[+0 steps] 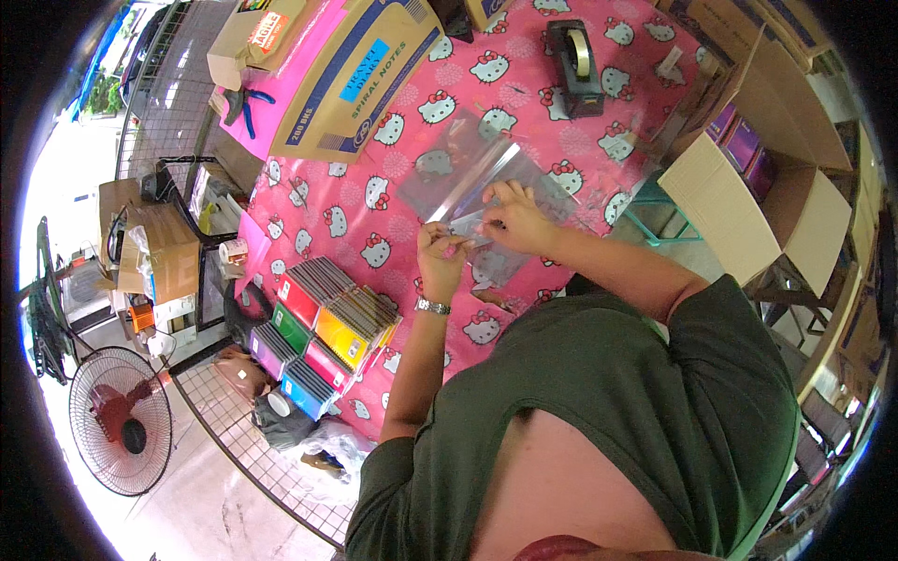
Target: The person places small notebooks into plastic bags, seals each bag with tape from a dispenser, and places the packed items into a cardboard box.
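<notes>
A clear plastic bag [465, 161] lies across the pink cartoon-print tablecloth [486, 70] in front of me. My left hand [443, 251], with a metal watch [432, 306] at its wrist, pinches the near left edge of the bag. The fingers of my right hand [520, 217] are curled onto the bag's upper surface, close beside the left. A bright, pale strip of glare runs along the plastic just beyond my fingers. To the left of my left forearm, spiral notebooks [341, 329] lie in rows of red, yellow, green, purple and blue.
A black tape dispenser [576, 75] stands at the far side. At the far left is a cardboard box [348, 82], with blue-handled pliers [245, 109] beside it. An open carton [716, 208] holding purple items [742, 147] is on the right. A fan [122, 421] stands at lower left.
</notes>
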Demonstrator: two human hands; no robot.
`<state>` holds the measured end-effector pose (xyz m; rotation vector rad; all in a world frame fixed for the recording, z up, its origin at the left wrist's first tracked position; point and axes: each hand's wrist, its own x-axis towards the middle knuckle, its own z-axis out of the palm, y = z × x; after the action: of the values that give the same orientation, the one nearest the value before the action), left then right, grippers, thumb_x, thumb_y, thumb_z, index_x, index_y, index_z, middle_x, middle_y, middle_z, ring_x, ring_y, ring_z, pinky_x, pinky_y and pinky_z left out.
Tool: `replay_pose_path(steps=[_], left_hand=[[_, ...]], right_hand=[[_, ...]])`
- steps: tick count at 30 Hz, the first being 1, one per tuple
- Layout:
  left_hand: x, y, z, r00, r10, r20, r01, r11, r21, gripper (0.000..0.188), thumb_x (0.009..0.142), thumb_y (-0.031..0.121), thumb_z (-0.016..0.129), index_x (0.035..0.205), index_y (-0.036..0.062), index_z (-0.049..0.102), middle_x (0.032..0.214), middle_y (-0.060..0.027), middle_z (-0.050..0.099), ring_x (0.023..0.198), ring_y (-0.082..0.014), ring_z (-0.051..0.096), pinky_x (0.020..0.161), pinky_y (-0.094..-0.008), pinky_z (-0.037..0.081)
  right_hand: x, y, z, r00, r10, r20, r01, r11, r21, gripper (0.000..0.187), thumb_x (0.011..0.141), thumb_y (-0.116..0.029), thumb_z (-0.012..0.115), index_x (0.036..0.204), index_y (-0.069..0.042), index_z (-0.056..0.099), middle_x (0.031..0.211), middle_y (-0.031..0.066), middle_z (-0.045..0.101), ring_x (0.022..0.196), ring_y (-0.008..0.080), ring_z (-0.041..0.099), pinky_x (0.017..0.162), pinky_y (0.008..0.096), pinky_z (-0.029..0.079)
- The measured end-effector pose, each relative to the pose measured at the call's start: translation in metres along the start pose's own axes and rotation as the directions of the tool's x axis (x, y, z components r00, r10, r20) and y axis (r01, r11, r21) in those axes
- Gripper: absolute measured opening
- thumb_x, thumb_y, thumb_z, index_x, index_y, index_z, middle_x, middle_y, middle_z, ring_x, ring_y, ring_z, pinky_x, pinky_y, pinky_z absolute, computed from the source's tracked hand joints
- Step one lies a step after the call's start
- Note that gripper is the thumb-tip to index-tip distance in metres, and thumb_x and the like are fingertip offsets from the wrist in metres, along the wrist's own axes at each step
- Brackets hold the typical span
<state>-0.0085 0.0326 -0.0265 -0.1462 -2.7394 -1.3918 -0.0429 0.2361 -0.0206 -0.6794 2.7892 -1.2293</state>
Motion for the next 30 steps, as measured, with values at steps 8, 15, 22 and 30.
replay_pose_path(steps=[8,15,22,30], left_hand=[[0.017,0.015,0.001,0.997,-0.079,-0.015,0.078,0.895,0.440,0.016,0.055,0.019,0.077,0.068,0.0118,0.071,0.108,-0.0124,0.055,0.103,-0.0314,0.049,0.092,-0.0410,0.036],[0.051,0.032,0.000,0.965,-0.150,0.213,0.045,0.902,0.430,0.020,0.056,0.011,0.073,0.075,0.0086,0.067,0.095,-0.0104,0.062,0.099,-0.0304,0.054,0.089,-0.0403,0.041],[0.039,-0.012,-0.011,0.916,-0.234,0.325,0.264,0.963,-0.050,0.039,0.062,0.005,0.076,0.100,0.0044,0.066,0.098,-0.0092,0.061,0.095,-0.0245,0.058,0.083,-0.0339,0.047],[0.037,-0.007,0.007,0.872,-0.335,0.358,0.471,0.773,-0.425,0.034,0.075,-0.005,0.065,0.108,0.0027,0.060,0.092,-0.0001,0.060,0.081,-0.0090,0.056,0.072,-0.0238,0.047]], right_hand=[[0.039,0.031,-0.004,0.980,-0.065,-0.187,0.096,0.983,0.158,0.013,0.077,-0.022,0.066,0.082,-0.010,0.068,0.096,0.0076,0.058,0.097,0.0286,0.050,0.082,0.0431,0.039],[0.048,0.233,-0.105,0.445,0.766,-0.463,-0.686,0.624,0.374,0.017,0.082,-0.017,0.066,0.086,-0.001,0.064,0.070,0.0108,0.063,0.065,0.0240,0.059,0.065,0.0358,0.047],[0.034,0.195,-0.090,0.582,0.779,-0.234,-0.094,0.350,0.932,0.006,0.087,-0.013,0.058,0.089,-0.007,0.059,0.077,0.0000,0.053,0.068,0.0095,0.049,0.055,0.0261,0.040],[0.043,0.176,-0.028,0.765,0.330,0.553,-0.500,-0.235,0.833,0.006,0.085,-0.007,0.055,0.090,-0.009,0.059,0.073,0.0000,0.050,0.058,0.0105,0.044,0.048,0.0249,0.038]])
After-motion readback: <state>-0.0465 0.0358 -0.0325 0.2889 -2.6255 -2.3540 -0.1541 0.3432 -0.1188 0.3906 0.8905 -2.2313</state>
